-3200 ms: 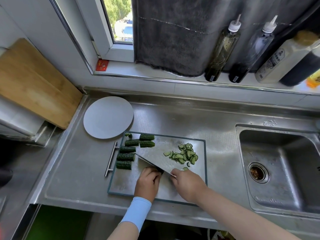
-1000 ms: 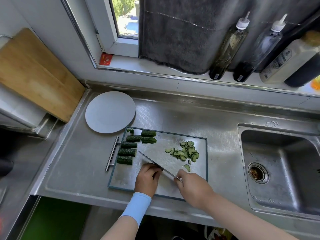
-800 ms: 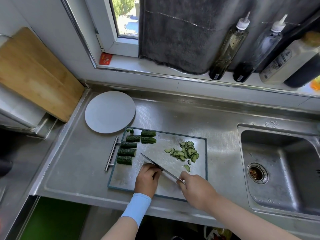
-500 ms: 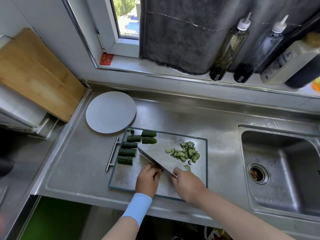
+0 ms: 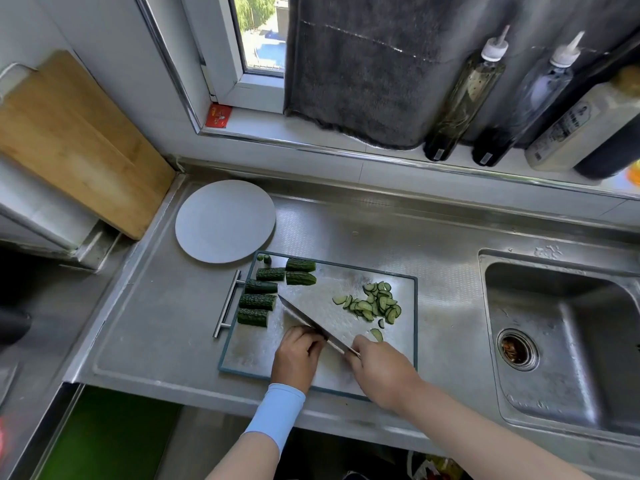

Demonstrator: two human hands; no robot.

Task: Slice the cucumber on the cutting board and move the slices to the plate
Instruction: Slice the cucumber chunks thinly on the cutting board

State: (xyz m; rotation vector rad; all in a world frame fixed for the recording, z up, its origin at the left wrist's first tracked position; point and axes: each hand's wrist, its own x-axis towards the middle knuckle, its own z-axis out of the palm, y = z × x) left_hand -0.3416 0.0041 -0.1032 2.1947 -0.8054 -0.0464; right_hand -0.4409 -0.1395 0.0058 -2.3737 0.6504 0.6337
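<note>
Slides knife [image 5: 304, 318] forward since a second ago, tip now beside cucumber chunks [image 5: 258, 301], grips its handle with right hand [image 5: 381, 370], curls left hand [image 5: 298, 355] against it over something hidden on cutting board [image 5: 249, 351], leaves slices [image 5: 374, 303] piled there off plate [image 5: 225, 225], risks nicked knuckles from a high or skidding cut.

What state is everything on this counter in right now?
plate, no slices yet
cucumber chunks, uncut, left side of the board
slices, heaped on its right side
knife, blade over the board
right hand, grips the knife
left hand, fingers curled beside the blade
</note>
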